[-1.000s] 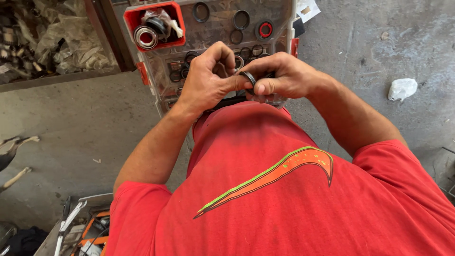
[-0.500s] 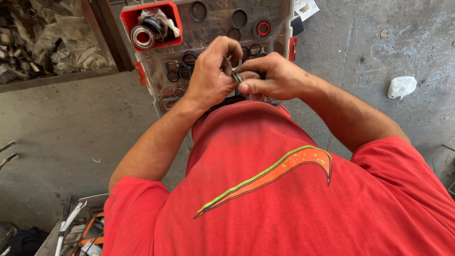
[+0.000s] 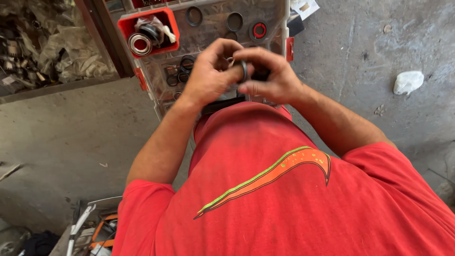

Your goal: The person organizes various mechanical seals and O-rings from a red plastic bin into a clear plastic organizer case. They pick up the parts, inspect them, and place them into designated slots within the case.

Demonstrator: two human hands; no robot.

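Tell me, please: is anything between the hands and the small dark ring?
Nothing visible. Both hands, left and right, already pinch the ring between their fingertips, above the clear parts case. The fingers hide most of the ring.

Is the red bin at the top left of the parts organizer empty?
No, the red bin holds a shiny metal bearing ring and a dark part wrapped in clear plastic.

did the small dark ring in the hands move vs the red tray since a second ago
Cannot tell for certain: the small dark ring sits about as far right of and below the red tray; the whole view shifted.
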